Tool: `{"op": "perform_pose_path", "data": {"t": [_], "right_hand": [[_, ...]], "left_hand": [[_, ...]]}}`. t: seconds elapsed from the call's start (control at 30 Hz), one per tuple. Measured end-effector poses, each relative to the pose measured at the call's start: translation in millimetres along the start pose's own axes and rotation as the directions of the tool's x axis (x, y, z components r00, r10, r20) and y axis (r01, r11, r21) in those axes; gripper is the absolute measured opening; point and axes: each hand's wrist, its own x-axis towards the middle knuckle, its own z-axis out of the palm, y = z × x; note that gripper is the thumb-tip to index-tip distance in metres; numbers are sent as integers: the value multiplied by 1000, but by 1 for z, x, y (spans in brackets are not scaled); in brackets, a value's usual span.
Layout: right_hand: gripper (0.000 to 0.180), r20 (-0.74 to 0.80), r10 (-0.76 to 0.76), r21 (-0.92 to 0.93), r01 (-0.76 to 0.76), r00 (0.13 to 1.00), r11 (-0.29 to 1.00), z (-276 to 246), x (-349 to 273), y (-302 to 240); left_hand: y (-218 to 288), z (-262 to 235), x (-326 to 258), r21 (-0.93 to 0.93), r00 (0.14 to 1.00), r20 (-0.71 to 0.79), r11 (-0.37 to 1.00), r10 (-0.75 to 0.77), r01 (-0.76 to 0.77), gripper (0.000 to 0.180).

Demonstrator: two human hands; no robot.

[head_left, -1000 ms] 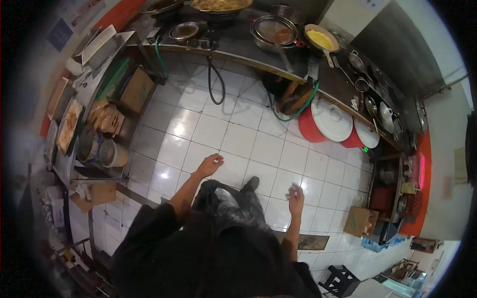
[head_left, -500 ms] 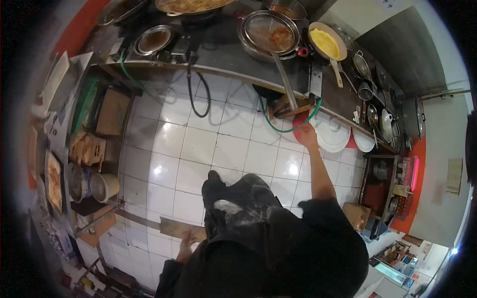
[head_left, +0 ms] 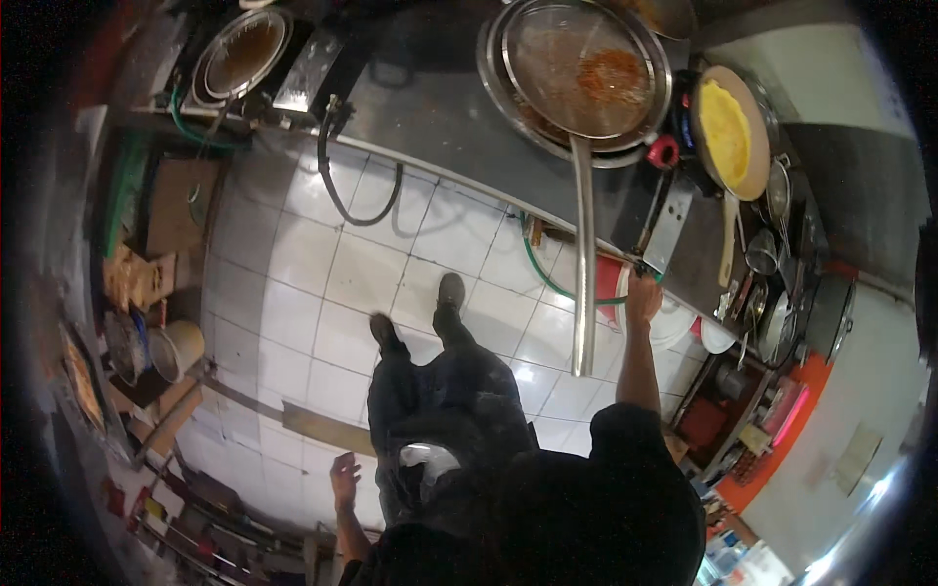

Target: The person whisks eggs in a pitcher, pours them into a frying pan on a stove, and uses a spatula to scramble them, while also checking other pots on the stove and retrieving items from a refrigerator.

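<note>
At the front edge of the stove, my right hand [head_left: 643, 298] has its fingers closed around what looks like a small dark stove knob [head_left: 640, 266], mostly hidden by the fingertips. A green hose [head_left: 547, 278] curves just beside that hand. Frying pan [head_left: 726, 137] with a yellow, flat egg-like layer sits on the burner above the hand. To its left a round mesh strainer [head_left: 547, 59] with reddish bits rests over a metal bowl, its long handle [head_left: 584, 264] sticking out past the counter edge. My left hand [head_left: 344, 479] hangs low over the floor, fingers apart, holding nothing.
Several ladles and small strainers [head_left: 762, 254] lie right of the pan. White round lids [head_left: 672, 322] stand under the counter. A black hose [head_left: 342, 210] loops from the counter front. At left, a shelf holds a pale bucket [head_left: 178, 350] and cardboard [head_left: 183, 207].
I have come closer to the counter, so the pan and strainer look larger. My right hand has moved up from beside the red and white lids to the stove's front edge.
</note>
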Motion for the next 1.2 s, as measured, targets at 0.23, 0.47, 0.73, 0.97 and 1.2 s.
{"op": "perform_pose_path", "data": {"t": [0.23, 0.47, 0.73, 0.97, 1.2], "right_hand": [[38, 83, -89, 4, 89, 993, 996, 5, 2, -11], [35, 191, 40, 168, -73, 981, 983, -28, -8, -12], [33, -53, 175, 265, -155, 983, 952, -72, -8, 129], [64, -133, -145, -55, 139, 980, 989, -15, 248, 283], [73, 301, 260, -127, -232, 918, 964, 30, 383, 280]], "left_hand": [[-67, 44, -18, 86, 989, 134, 994, 56, -68, 28], [-42, 25, 0, -121, 958, -3, 951, -287, 285, 30], [14, 36, 33, -112, 999, -41, 994, -25, 20, 37], [36, 143, -3, 15, 997, -64, 999, -40, 41, 35], [32, 269, -104, 532, 987, 18, 837, -163, 128, 34]]}}
